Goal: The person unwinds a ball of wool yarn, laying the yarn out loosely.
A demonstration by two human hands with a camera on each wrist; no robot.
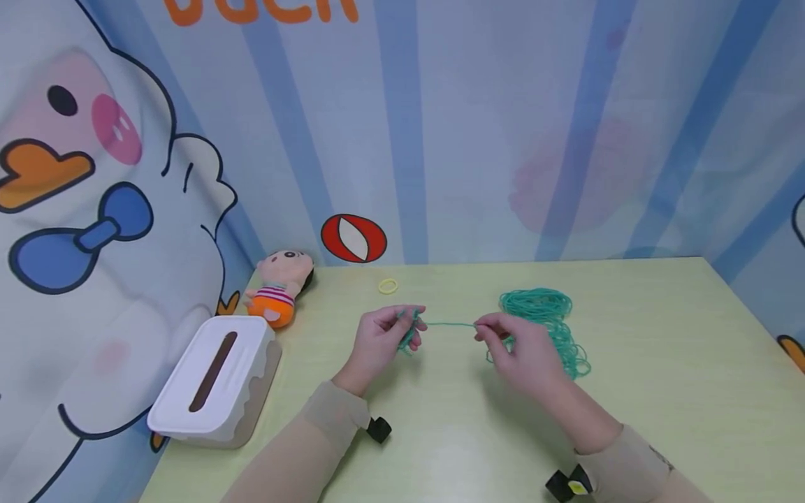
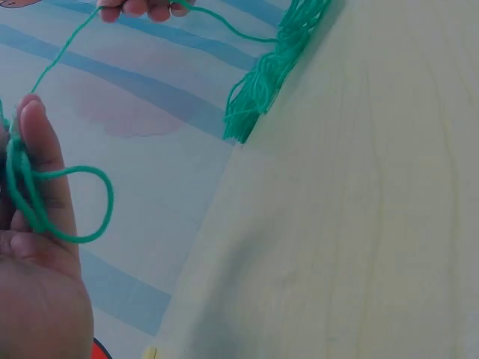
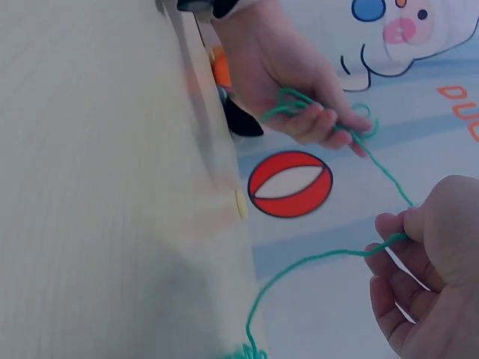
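Observation:
Above the middle of the table, my left hand [image 1: 385, 337] holds a small bundle of green yarn [image 2: 28, 187], with a loop sticking out past the fingers in the left wrist view. A single strand [image 1: 449, 323] runs from it, stretched nearly straight, to my right hand [image 1: 525, 349]. Thumb and fingertips of the right hand pinch that strand. From there the yarn sags down in the right wrist view [image 3: 299, 262] to a loose green skein [image 1: 541, 305] lying on the table, partly hidden behind the right hand in the head view.
A yellow ring [image 1: 388, 286] lies near the table's back edge. At the back left sits a plush doll [image 1: 279, 286] in orange and stripes, and in front of it a white tissue box [image 1: 214, 381]. A printed cloth [image 1: 465, 140] hangs behind the table [image 1: 679, 335].

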